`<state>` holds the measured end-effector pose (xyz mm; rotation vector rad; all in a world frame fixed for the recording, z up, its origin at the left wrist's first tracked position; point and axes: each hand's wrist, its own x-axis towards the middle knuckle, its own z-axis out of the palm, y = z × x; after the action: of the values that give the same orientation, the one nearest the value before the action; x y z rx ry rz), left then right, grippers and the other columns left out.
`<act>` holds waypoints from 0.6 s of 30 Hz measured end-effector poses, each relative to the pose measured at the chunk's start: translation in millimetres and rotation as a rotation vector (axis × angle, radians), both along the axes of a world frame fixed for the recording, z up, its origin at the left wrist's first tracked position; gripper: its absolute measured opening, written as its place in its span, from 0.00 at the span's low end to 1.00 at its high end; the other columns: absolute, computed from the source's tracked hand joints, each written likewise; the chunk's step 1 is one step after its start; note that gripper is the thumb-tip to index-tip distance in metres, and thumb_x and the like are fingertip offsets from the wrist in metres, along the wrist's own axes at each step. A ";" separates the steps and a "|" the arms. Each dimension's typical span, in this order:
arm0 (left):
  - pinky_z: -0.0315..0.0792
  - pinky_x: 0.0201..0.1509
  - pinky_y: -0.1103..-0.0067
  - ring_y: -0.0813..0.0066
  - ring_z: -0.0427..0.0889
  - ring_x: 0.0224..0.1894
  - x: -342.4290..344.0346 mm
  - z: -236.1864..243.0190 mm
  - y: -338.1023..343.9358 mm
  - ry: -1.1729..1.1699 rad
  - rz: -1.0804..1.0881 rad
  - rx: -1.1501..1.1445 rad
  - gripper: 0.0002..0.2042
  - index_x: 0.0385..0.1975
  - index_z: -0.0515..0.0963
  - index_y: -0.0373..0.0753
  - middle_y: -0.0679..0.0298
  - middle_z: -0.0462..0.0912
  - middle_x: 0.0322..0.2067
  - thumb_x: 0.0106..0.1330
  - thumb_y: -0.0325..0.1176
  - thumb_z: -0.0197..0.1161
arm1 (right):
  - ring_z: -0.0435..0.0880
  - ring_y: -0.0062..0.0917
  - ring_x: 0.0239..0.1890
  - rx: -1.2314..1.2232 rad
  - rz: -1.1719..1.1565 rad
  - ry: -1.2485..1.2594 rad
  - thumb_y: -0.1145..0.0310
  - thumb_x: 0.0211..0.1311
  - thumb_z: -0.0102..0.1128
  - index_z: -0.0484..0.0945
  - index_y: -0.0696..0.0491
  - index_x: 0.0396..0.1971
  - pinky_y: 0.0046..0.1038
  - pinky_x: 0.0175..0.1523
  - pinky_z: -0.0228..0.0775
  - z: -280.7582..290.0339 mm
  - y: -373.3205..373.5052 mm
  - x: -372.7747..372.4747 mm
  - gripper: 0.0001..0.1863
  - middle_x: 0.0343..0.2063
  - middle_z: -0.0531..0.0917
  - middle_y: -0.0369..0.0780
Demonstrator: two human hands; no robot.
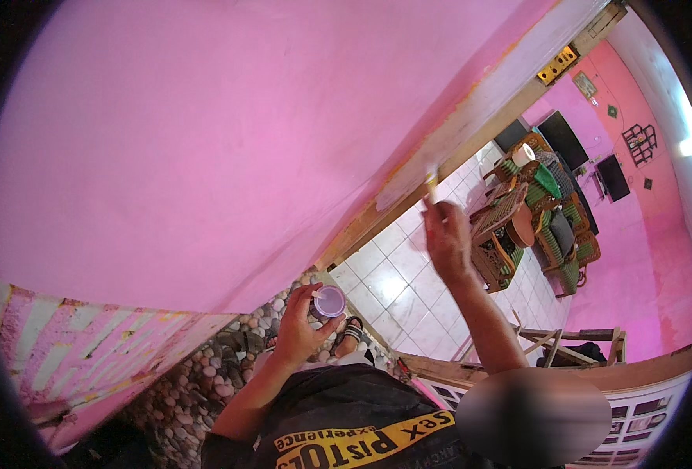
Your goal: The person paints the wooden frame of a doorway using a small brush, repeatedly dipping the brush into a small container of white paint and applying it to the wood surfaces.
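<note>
My left hand [297, 330] is closed round a small plastic cup [329, 302] of pale lilac paint, held low in front of my body. A short pale stick-like thing shows at the cup's left rim; its kind I cannot make out. Raised to the right, my right hand [449, 244] grips a paintbrush [432, 184] by its handle, bristle end up. The brush is smeared by motion and overlaps the wooden door frame [408, 205]; whether it touches cannot be told. Beside the frame, a lilac strip [482, 100] edges the pink wall [205, 156], with a ragged orange-brown line.
Pebbles [205, 391] cover the ground by my feet. Through the doorway lies a white tiled floor [393, 273] with wooden chairs [510, 211] and a green cloth [545, 180]. A wooden rack [572, 348] stands at the right. Lower left, the wall has patchy white-and-pink brick relief [72, 336].
</note>
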<state>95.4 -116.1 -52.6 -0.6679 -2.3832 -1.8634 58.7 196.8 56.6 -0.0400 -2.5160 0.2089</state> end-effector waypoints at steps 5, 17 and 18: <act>0.74 0.61 0.67 0.54 0.80 0.57 -4.6 6.9 -3.2 0.004 -0.042 -0.039 0.31 0.56 0.73 0.33 0.52 0.77 0.53 0.55 0.36 0.81 | 0.79 0.38 0.41 0.137 0.217 -0.244 0.69 0.70 0.60 0.79 0.54 0.51 0.39 0.43 0.78 -59.2 -6.5 8.0 0.12 0.37 0.77 0.43; 0.73 0.62 0.66 0.54 0.80 0.58 -7.2 10.3 -2.1 -0.032 -0.054 -0.038 0.31 0.56 0.73 0.35 0.52 0.77 0.54 0.54 0.34 0.81 | 0.81 0.38 0.40 0.200 0.078 0.231 0.66 0.68 0.66 0.81 0.52 0.55 0.38 0.41 0.76 41.5 -6.5 0.9 0.17 0.38 0.79 0.44; 0.73 0.62 0.66 0.54 0.80 0.58 -7.4 10.8 -0.1 -0.030 -0.059 -0.037 0.31 0.56 0.73 0.35 0.52 0.77 0.54 0.54 0.34 0.81 | 0.81 0.37 0.39 0.157 0.073 0.138 0.66 0.68 0.66 0.81 0.51 0.56 0.37 0.41 0.75 25.6 -5.6 2.4 0.18 0.39 0.79 0.44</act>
<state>88.0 -116.2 -41.8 -0.7266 -2.4478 -1.8690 61.1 191.2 82.2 0.1254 -2.3900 0.0412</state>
